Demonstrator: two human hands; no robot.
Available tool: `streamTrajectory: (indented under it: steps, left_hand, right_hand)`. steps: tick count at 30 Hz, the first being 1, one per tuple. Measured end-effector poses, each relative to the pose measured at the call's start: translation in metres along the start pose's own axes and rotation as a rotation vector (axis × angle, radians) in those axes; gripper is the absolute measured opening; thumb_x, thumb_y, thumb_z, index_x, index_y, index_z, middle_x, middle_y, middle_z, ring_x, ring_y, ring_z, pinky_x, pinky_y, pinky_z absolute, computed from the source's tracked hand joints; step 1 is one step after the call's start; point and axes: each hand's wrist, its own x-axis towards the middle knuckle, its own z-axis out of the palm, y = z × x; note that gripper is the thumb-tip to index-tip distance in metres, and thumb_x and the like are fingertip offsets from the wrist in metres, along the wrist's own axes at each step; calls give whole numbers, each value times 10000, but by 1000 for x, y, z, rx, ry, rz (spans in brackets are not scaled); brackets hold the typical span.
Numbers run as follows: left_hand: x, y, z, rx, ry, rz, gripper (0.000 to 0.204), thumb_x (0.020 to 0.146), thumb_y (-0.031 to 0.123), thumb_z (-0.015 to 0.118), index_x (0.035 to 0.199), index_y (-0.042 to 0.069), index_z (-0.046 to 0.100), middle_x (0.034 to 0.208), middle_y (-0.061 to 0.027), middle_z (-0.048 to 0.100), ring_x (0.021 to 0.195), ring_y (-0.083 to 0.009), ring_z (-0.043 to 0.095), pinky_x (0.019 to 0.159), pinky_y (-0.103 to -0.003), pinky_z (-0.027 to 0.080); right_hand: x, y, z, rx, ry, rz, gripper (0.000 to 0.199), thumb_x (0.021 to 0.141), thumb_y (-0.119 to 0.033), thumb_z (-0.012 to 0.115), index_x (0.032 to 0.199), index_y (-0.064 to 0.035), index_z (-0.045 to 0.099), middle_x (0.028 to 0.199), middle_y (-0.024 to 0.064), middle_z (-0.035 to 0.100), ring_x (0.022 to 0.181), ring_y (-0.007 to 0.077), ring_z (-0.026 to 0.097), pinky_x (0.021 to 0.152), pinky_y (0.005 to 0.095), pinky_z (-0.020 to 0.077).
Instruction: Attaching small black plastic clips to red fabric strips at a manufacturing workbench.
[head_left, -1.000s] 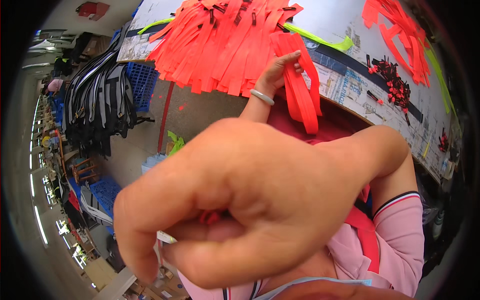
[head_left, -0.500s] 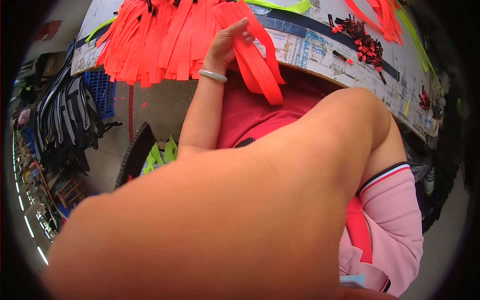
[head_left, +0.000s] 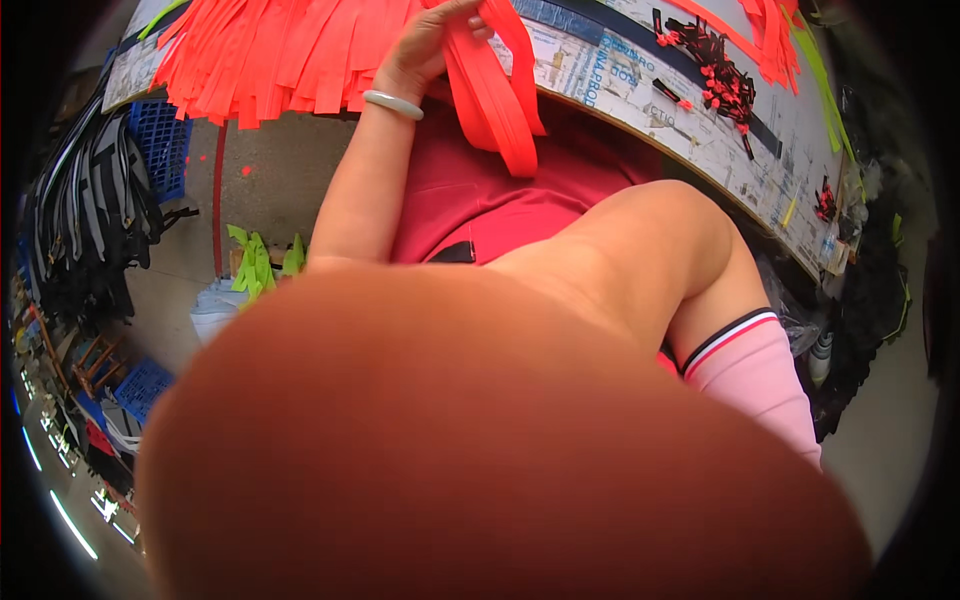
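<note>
Orange-red tape, folded in a long loop, hangs at twelve o'clock from the left hand, whose fingers are partly closed and have hold of its upper part. Just beside it, near eleven o'clock, lots of orange-red strips hang over the edge of the table, and between one and two o'clock small black and red bits lie in a heap on top. The right arm bends in from three o'clock behind a big blurry shape at six o'clock, so I cannot tell how open the right hand is or what it holds.
</note>
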Motion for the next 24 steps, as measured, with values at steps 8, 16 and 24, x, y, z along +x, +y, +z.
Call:
streamTrajectory:
  steps: [8, 16, 24]
  left_hand:
    - [-14, -2, -29, 13, -258, 99, 170, 911, 214, 604, 971, 57, 577, 712, -25, 577, 650, -140, 571, 637, -303, 509]
    - [-11, -3, 2, 141, -6, 105, 105, 867, 119, 658, 923, 55, 596, 769, -2, 584, 619, -107, 529, 576, -256, 476]
    - [-70, -22, 47, 444, 153, 145, 113, 864, 123, 669, 894, 60, 580, 738, -17, 591, 604, -111, 534, 554, -247, 435]
  right_hand:
    - [-41, -42, -15, 82, 52, -90, 48, 686, -42, 610, 717, -70, 586, 622, 82, 542, 507, 275, 572, 424, 393, 433]
    - [-72, 69, -58, -166, -289, 609, 148, 844, -50, 566, 984, -62, 614, 839, 102, 647, 696, 231, 641, 602, 323, 498]
    - [-144, 66, -121, -170, 297, 930, 159, 905, -95, 550, 1005, 7, 619, 867, 16, 627, 773, 63, 545, 712, 217, 450]
